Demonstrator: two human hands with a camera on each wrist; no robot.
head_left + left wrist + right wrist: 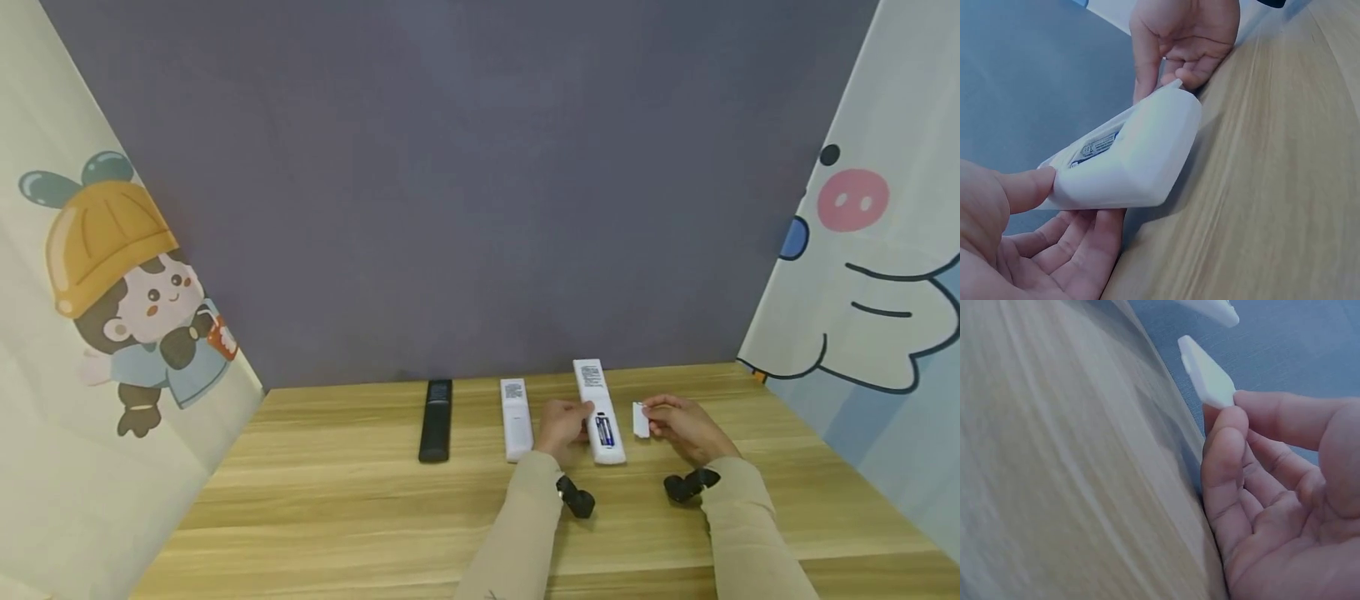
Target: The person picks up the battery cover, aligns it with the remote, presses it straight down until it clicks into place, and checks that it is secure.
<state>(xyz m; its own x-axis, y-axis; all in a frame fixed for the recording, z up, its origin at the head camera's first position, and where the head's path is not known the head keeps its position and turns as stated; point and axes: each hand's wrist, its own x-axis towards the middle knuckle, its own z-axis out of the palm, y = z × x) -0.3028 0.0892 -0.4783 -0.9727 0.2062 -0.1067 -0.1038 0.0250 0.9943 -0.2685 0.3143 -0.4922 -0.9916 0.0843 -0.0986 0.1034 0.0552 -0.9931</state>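
A white remote control (592, 387) lies face down with its battery compartment uncovered, and blue batteries (604, 431) show inside. My left hand (562, 427) grips its left edge, thumb on top and fingers underneath in the left wrist view, where the remote's near end (1163, 147) is tilted off the table. To the right of the remote, my right hand (686, 427) pinches a small white battery cover (640, 420) between thumb and fingers. The right wrist view shows that cover (1207, 374) held above the tabletop, apart from the remote.
Left of my left hand lies a second white remote (516, 421), back up with its cover on. A black remote (435, 421) lies farther left. The wooden table (337, 500) ends at a grey wall panel (480, 192), with printed curtains on both sides.
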